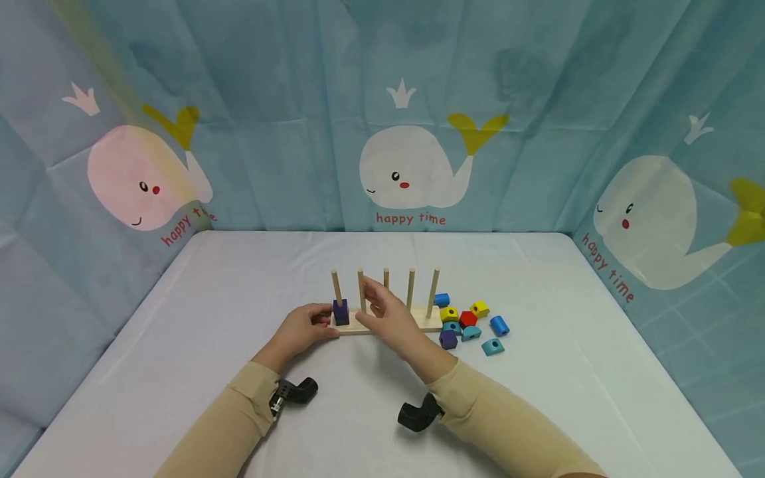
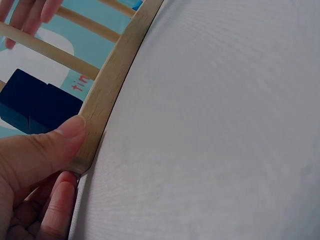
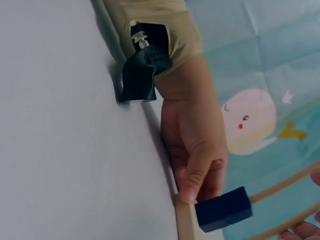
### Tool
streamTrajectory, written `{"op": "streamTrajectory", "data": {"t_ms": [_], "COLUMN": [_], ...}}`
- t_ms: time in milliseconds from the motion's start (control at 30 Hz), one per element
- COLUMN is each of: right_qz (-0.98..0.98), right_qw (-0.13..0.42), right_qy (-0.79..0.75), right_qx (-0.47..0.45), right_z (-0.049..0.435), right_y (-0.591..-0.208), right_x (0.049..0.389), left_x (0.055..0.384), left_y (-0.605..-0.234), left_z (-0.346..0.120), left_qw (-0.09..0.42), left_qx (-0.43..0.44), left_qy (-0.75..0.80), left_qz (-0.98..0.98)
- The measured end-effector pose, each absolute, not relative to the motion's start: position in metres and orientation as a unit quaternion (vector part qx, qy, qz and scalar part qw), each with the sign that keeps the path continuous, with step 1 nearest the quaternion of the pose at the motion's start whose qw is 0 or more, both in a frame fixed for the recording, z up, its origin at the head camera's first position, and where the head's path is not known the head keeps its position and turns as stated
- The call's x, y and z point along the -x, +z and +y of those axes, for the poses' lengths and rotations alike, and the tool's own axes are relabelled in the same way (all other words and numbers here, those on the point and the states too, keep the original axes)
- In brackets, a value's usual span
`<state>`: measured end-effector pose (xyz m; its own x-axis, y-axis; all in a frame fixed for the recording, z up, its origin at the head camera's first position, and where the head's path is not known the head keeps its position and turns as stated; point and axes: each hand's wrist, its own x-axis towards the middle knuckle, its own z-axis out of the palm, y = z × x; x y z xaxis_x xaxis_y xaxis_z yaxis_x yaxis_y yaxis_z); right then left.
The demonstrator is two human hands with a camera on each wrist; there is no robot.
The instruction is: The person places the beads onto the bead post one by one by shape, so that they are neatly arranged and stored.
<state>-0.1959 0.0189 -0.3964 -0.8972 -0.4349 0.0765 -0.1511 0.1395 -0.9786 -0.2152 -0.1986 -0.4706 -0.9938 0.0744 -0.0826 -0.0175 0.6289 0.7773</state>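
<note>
My left hand (image 1: 306,328) grips the left end of a wooden peg board (image 2: 107,95), thumb against the front edge and fingers curled at the end. On the leftmost of its several upright pegs sit dark blue-purple blocks (image 1: 340,313), with a seam visible between them in the left wrist view. My right hand (image 1: 391,320) is over the board beside the second peg (image 1: 361,290), its fingers loosely bent and nothing held between them. Only its fingertips (image 3: 302,231) enter the right wrist view, at the right edge close to the pegs.
Right of the board lie loose blocks: yellow (image 1: 479,309), a red hexagon (image 1: 468,319), blue cylinders (image 1: 499,325), teal half-rounds (image 1: 493,346) and a purple one (image 1: 448,339). A white cloth (image 1: 556,398) covers the table, and a whale-print curtain (image 1: 287,166) hangs behind it.
</note>
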Motion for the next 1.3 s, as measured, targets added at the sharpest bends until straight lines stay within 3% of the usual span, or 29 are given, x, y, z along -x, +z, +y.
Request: {"op": "streamTrajectory", "data": {"t_ms": [900,1300], "right_qz": [0.849,0.9], "right_qw": [0.065,0.071], "right_qy": [-0.503,-0.403], "right_qx": [0.148,0.151], "right_z": [0.146,0.163], "right_y": [-0.418,-0.432], "right_x": [0.201,0.194], "left_x": [0.214,0.215], "left_y": [-0.472,-0.471], "left_z": [-0.198,-0.198], "left_qw": [0.053,0.05], "left_qx": [-0.018,-0.02], "left_qy": [0.436,0.43], "left_qz": [0.898,0.901]}}
